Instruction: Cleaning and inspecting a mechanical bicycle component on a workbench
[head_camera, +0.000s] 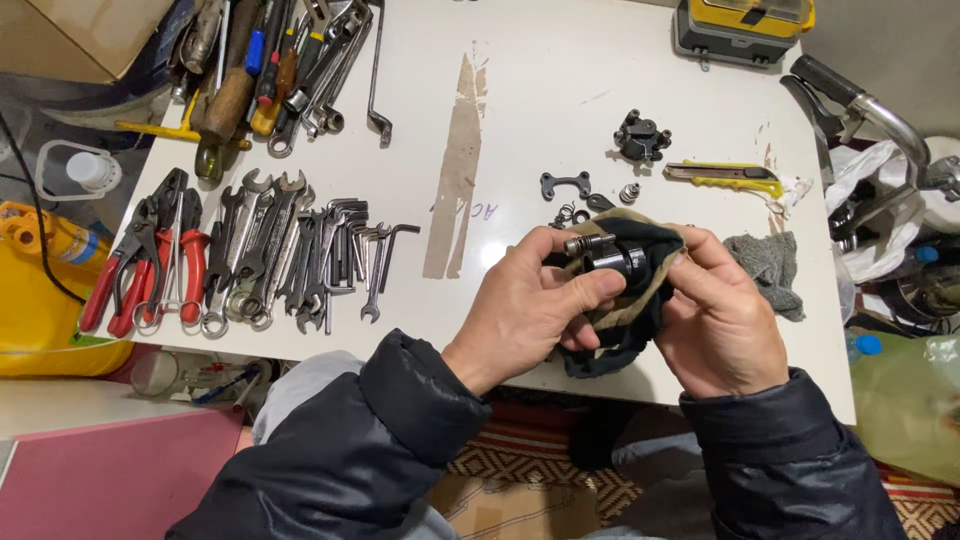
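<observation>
The left hand (525, 300) is curled around a small black metal part (612, 258), with the thumb pressed on its front and the fingers tucked behind it. A shiny silver pin sticks out of the part at the top left. The right hand (715, 320) is curled too, and it pinches a dark rag (630, 325) with a tan edge that wraps around the part from the right and hangs down between both hands. The part sits up in the air between the two hands, just above the near edge of the white table (540, 110). Right behind the hands lie some small bits: a flat black bracket (565, 184), a few little rings and a small silver piece. A bit farther back sits another black metal part (641, 137) with round knobs. Next to it on the right lies a yellow box cutter (727, 176), and a grey cloth (768, 268) lies just beside the right hand. Far to the left, many wrenches (268, 245) lie in a row, with bent hex keys (365, 255) beside them and red-handled pliers (150, 265) at the table's left edge. More tools are piled in the back left corner. A yellow and grey case (742, 25) stands at the back right.
</observation>
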